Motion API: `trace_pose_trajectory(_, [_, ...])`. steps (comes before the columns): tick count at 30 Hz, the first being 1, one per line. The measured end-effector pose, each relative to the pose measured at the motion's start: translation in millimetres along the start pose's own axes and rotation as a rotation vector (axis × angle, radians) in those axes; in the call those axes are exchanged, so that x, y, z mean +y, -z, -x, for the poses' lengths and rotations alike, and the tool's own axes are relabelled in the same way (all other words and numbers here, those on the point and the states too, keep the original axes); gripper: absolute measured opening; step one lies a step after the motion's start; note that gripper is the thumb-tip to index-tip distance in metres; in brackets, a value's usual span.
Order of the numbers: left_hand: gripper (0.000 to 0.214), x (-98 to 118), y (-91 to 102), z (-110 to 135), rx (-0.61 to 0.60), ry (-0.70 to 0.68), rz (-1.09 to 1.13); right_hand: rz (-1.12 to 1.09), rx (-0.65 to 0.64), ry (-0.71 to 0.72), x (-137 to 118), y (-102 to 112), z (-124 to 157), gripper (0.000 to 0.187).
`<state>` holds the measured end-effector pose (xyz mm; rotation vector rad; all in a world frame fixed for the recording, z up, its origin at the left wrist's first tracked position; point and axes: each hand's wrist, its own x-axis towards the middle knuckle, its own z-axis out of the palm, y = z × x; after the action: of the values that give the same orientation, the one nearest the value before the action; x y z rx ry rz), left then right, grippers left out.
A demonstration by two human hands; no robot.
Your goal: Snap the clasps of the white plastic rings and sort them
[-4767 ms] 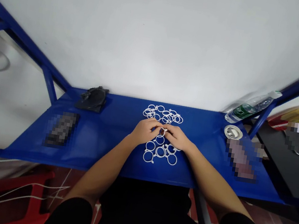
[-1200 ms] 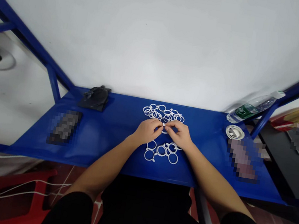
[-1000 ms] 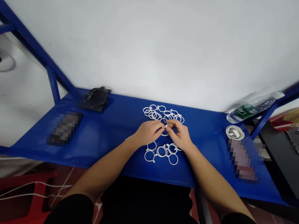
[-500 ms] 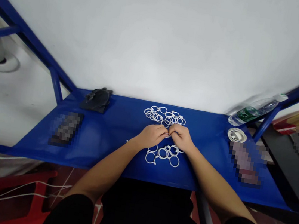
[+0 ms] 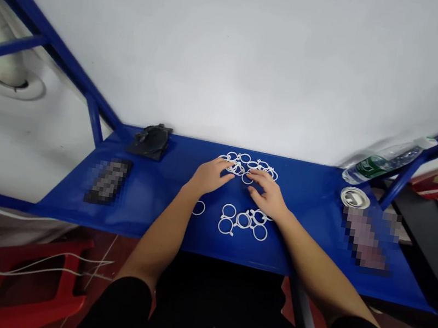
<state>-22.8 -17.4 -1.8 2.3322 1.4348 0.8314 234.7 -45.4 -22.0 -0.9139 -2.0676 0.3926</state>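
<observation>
Several white rings with small eyelets, like curtain rings [image 5: 245, 158], lie in a cluster toward the wall. My left hand [image 5: 212, 176] is at the left edge of this cluster, fingers apart and fingertips over the rings. On the right side, my right hand [image 5: 267, 192] reaches over the cluster with its fingers spread, the fingertips by a ring. I cannot tell whether the fingertips touch the rings. Nearer my body lies a second group of white rings [image 5: 226, 225], and one single ring [image 5: 198, 208] sits beside my left forearm.
The blue table [image 5: 169, 217] stands against a white wall. At its left are a black plastic bag [image 5: 151, 141] and a blurred dark object [image 5: 108, 181]. To the right are a leaning water bottle [image 5: 376, 166], a coiled white cable [image 5: 355, 198] and a blurred flat object [image 5: 365, 240]. A red stool [image 5: 72, 274] stands below.
My hands were pinched together between the two ring groups. Now they are apart, with fingers opened, and have moved forward to the far cluster. The view has shifted slightly.
</observation>
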Motion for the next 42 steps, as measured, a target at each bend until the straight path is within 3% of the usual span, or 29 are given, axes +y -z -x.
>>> trace_pose_trajectory(3, [0.045,-23.7,40.3,12.6,-0.147,0.132,0.101,-0.012,-0.007,-0.016,-0.4,1.9,0.4,0.033])
trace_pose_trajectory(6, [0.056,-45.7,67.5,25.5,-0.418,0.284,0.132,-0.02,-0.018,-0.06,1.1,2.7,0.9,0.033])
trace_pose_trajectory(8, [0.057,-48.8,67.7,29.1,-0.542,0.345,0.111,-0.021,-0.031,-0.071,2.5,2.2,1.3,0.033])
trace_pose_trajectory(11, [0.066,-37.2,49.5,26.7,-0.653,0.282,0.127,-0.026,-0.04,-0.073,3.4,2.2,1.3,0.032])
trace_pose_trajectory(15, [0.066,-24.6,35.4,23.4,-0.661,0.215,0.096,-0.007,-0.029,-0.068,2.7,6.8,0.0,0.029])
trace_pose_trajectory(21, [0.066,-37.0,51.8,37.7,-0.627,0.306,0.087,0.018,0.004,-0.039,3.2,10.0,-0.7,0.027])
trace_pose_trajectory(28, [0.032,-31.6,40.5,41.1,-0.629,0.336,0.036,0.01,-0.023,-0.045,2.1,4.8,-0.2,0.027])
trace_pose_trajectory(31, [0.007,-25.9,31.7,35.1,-0.606,0.268,0.064,-0.002,-0.04,-0.036,1.8,3.9,-0.6,0.026])
trace_pose_trajectory(34, [0.01,-13.0,24.6,29.3,-0.497,0.124,0.118,-0.039,-0.076,-0.035,0.9,2.7,-0.8,0.026])
trace_pose_trajectory(37, [0.011,11.3,17.0,21.5,-0.173,-0.025,0.206,-0.171,-0.109,-0.089,-1.9,-1.0,-0.8,0.028])
trace_pose_trajectory(39, [0.015,30.7,8.8,14.1,0.038,-0.117,0.233,-0.399,-0.119,-0.2,-4.4,-4.0,-1.2,0.032])
trace_pose_trajectory(42, [0.022,53.7,-10.3,2.0,0.203,-0.309,0.15,-0.784,-0.163,-0.395,-6.3,-5.1,-2.9,0.039])
